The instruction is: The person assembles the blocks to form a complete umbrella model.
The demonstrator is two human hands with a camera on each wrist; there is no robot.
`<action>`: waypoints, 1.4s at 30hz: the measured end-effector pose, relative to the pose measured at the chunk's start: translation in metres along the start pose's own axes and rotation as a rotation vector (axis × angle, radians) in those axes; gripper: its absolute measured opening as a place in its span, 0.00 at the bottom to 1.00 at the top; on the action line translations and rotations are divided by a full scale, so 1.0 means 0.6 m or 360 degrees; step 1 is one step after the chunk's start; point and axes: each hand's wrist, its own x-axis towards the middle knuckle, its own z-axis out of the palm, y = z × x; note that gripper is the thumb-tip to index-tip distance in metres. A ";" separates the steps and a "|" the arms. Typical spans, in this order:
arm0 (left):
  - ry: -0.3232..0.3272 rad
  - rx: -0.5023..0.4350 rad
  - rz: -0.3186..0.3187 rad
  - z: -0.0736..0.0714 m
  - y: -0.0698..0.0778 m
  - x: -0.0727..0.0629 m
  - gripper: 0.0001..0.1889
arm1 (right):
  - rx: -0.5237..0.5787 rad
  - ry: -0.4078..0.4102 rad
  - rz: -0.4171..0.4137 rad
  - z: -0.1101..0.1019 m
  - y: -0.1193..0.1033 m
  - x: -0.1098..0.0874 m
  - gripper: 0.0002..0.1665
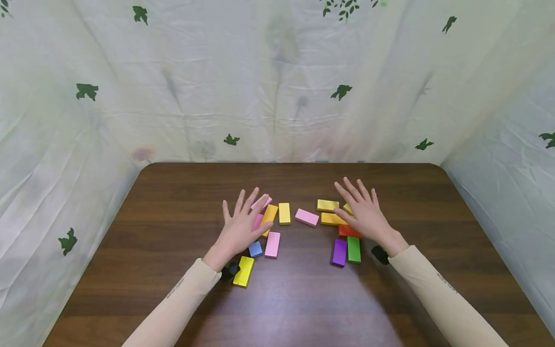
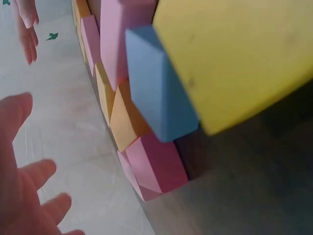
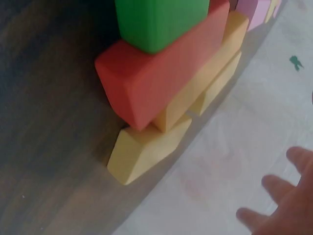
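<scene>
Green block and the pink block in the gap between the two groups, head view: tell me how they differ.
Colour: the green block is green, the pink block pale pink.
Pose: the green block points roughly lengthwise away from the viewer; the pink block lies mostly crosswise, at a slant.
Place: the green block sits beside the purple block; the pink block is farther from it.
Both are oblong.

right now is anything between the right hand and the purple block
At block level, the red block lies between the right hand and the purple block, and the green block sits close along the purple one's right side. From above, nothing visible covers the purple block.
</scene>
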 end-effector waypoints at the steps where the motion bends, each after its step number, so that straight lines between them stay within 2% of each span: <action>1: -0.0012 -0.0003 0.0028 0.001 0.001 -0.004 0.38 | 0.0020 -0.0017 -0.0023 0.001 -0.001 -0.002 0.44; 8: -0.0151 0.0037 0.0183 0.008 0.002 -0.025 0.37 | 0.0040 -0.0071 -0.0199 0.019 -0.005 -0.010 0.40; 12: -0.0233 -0.0005 0.0252 0.009 0.001 -0.038 0.37 | 0.0032 -0.0105 -0.0289 0.028 -0.010 -0.015 0.40; 19: -0.0313 -0.0083 0.0359 0.009 0.001 -0.060 0.36 | 0.0046 -0.0188 -0.0469 0.040 -0.022 -0.021 0.36; 23: -0.0321 -0.0095 0.0424 0.012 0.001 -0.071 0.35 | -0.0004 -0.0205 -0.0549 0.046 -0.026 -0.022 0.34; 28: -0.0291 -0.0116 0.0481 0.015 0.000 -0.086 0.34 | -0.0021 -0.0284 -0.0535 0.050 -0.031 -0.025 0.34; 31: -0.0286 -0.0131 0.0477 0.017 -0.001 -0.093 0.33 | -0.0043 -0.0302 -0.0533 0.052 -0.033 -0.026 0.33; 37: -0.0270 -0.0101 0.0486 0.025 0.004 -0.102 0.32 | -0.0075 -0.0266 -0.0572 0.055 -0.037 -0.030 0.31; 42: -0.0288 -0.0048 0.0547 0.032 0.022 -0.104 0.33 | 0.0007 -0.0217 -0.0649 0.057 -0.045 -0.033 0.28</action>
